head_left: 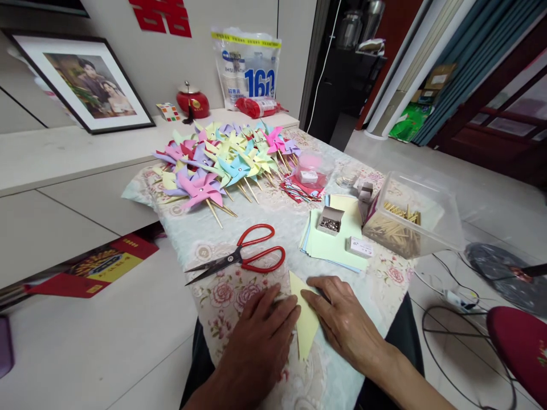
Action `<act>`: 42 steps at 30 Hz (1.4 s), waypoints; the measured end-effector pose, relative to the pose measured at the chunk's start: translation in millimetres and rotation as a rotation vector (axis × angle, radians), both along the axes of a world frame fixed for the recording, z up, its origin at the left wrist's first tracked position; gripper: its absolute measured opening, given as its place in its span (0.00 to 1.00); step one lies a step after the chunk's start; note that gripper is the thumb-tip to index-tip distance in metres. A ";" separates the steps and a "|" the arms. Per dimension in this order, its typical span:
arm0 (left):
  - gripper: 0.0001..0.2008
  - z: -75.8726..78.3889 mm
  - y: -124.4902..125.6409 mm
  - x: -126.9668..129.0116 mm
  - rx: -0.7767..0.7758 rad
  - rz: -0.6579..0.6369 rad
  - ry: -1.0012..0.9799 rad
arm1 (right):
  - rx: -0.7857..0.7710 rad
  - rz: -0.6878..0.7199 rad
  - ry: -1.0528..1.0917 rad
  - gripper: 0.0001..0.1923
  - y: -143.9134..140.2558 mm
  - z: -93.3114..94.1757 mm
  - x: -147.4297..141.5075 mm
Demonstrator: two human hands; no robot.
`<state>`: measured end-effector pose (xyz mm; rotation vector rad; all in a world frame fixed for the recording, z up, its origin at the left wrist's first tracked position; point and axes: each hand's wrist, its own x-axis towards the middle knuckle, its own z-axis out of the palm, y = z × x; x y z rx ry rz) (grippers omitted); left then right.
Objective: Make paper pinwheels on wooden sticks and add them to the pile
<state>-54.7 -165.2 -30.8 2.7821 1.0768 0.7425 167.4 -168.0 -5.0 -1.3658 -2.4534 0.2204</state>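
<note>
The left hand and right hand press a pale yellow paper piece on the flowered tabletop. Splayed red-handled scissors lie beyond the left hand; pinwheels crowd farther back. Rightward, a paper stack carries two small boxes beside a clear bin of sticks.

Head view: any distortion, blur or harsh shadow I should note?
Head view: the framed photo at left looks slanted, as through a wide lens; red-handled scissors look fairly crisp; print on the small white box is unreadable; light seems soft, no hard shadow on the pale yellow paper.
</note>
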 end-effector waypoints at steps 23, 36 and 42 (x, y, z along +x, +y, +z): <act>0.09 13.9 22.8 16.8 0.091 -0.195 -0.035 | -0.165 -0.002 0.087 0.19 6.7 9.7 9.3; 0.04 10.1 9.4 29.3 -0.142 0.215 -0.338 | -0.396 0.033 0.304 0.13 18.1 29.4 19.2; 0.05 8.5 10.3 31.2 -0.181 0.263 -0.309 | -0.357 -0.047 0.312 0.08 18.4 25.8 8.7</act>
